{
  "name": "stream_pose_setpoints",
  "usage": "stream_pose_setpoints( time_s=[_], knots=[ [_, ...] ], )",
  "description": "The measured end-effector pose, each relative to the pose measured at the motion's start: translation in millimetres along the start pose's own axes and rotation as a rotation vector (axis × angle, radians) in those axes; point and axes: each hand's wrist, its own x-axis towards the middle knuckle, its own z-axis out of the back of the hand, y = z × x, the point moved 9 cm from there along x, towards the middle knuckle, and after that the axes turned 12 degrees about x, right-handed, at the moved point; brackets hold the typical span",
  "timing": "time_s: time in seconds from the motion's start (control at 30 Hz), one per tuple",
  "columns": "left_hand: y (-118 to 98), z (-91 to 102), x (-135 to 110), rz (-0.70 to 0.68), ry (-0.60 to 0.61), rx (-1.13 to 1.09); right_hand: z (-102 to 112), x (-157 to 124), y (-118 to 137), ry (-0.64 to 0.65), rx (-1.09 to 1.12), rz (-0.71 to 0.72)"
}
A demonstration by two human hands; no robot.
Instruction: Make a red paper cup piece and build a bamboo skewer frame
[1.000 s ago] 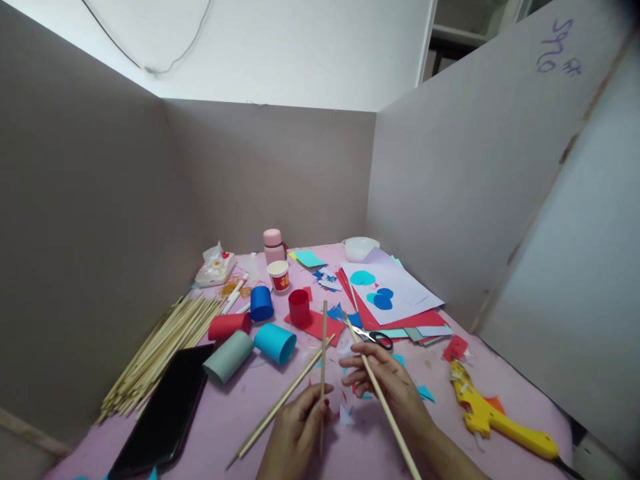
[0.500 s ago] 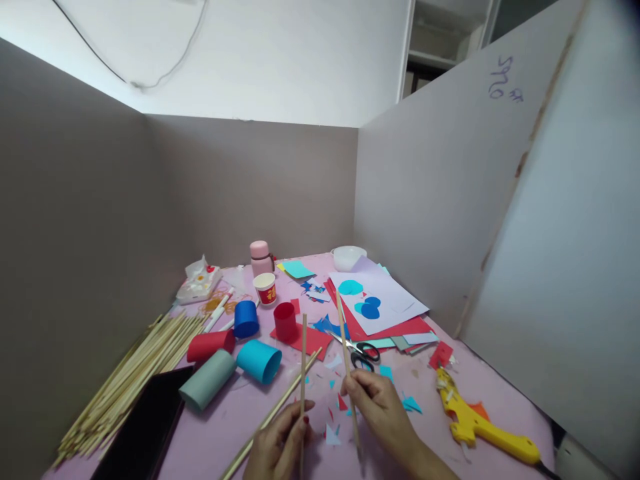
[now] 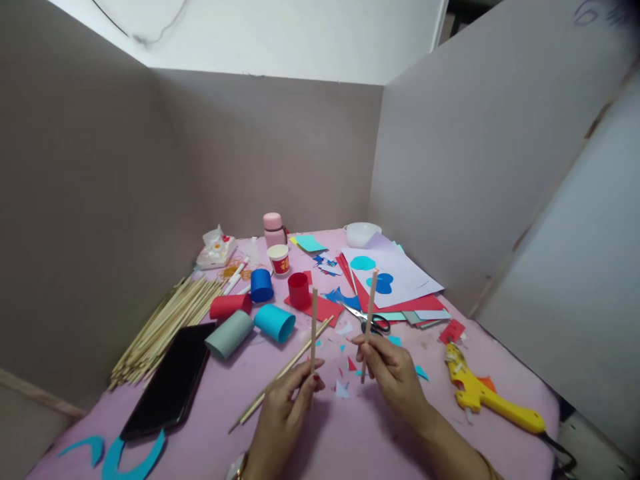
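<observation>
Near the front middle of the table, my left hand is closed round a thin wooden stick held upright. A second wooden stick, tilted slightly to the right, is pinched in my right hand. The two sticks are apart. Beyond my right hand lie black-handled scissors. More loose sticks rest on the table beside my left hand. Small paper scraps are scattered between the hands. A red paper tube stands behind the left stick, and a light blue tube lies to its left.
At left are a stick bundle, a black phone, and grey, red and blue tubes. A yellow glue gun lies right. Behind are a paper cup, pink flask and paper sheets. Partitions surround the table.
The camera view has tilted down, bringing blue paper cut-outs into sight at the lower left. Both hands have lifted their sticks, and the right stick now leans right rather than left.
</observation>
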Motion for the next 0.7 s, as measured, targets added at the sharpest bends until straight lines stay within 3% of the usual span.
stream_pose_setpoints(
  time_s=[0.13,0.23,0.7],
  knots=[
    [-7.6,-8.4,1.1,-0.057,0.093,0.000,-25.5,-1.4,-1.7,0.215,-0.060,0.024],
    [-10.6,-11.4,2.6,-0.065,0.130,0.012,-39.1,-4.3,0.2,0.301,-0.094,0.037],
    [-10.4,-13.7,-0.6,-0.013,0.154,-0.042,-40.6,-6.6,1.0,0.335,-0.053,0.045]
  ],
)
